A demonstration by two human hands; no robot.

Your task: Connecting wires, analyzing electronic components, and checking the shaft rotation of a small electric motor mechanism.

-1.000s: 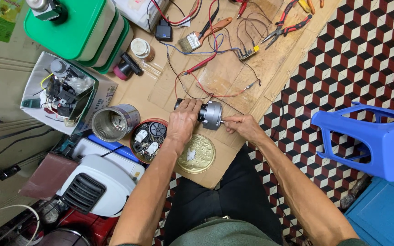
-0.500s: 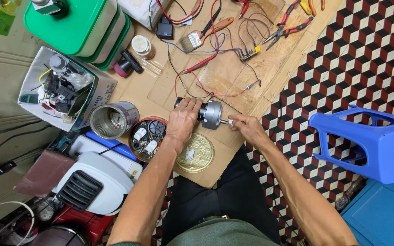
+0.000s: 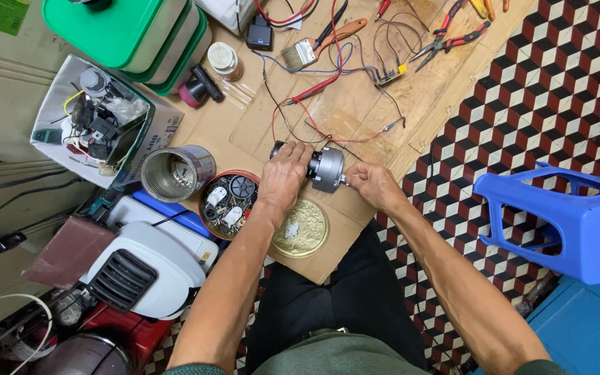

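Observation:
A small grey electric motor (image 3: 326, 169) lies on its side on a sheet of brown cardboard (image 3: 418, 90). My left hand (image 3: 284, 175) is wrapped over the motor's dark left end and holds it down. My right hand (image 3: 371, 184) pinches the thin shaft that sticks out of the motor's right end. Red and black wires (image 3: 300, 128) run from the motor up across the cardboard. Just below my left hand lie a gold round lid (image 3: 302, 228) and a red round tin (image 3: 225, 201) full of small parts.
An open metal can (image 3: 173, 173) lies beside the tin. A box of parts (image 3: 98, 121) and green containers (image 3: 133, 35) stand at upper left. A paintbrush (image 3: 321, 43) and pliers (image 3: 453, 35) lie farther up. A blue plastic stool (image 3: 564, 215) stands on the patterned floor at right.
My right hand has shifted slightly on the shaft end of the motor. My left hand keeps the same hold, and the view has moved a little.

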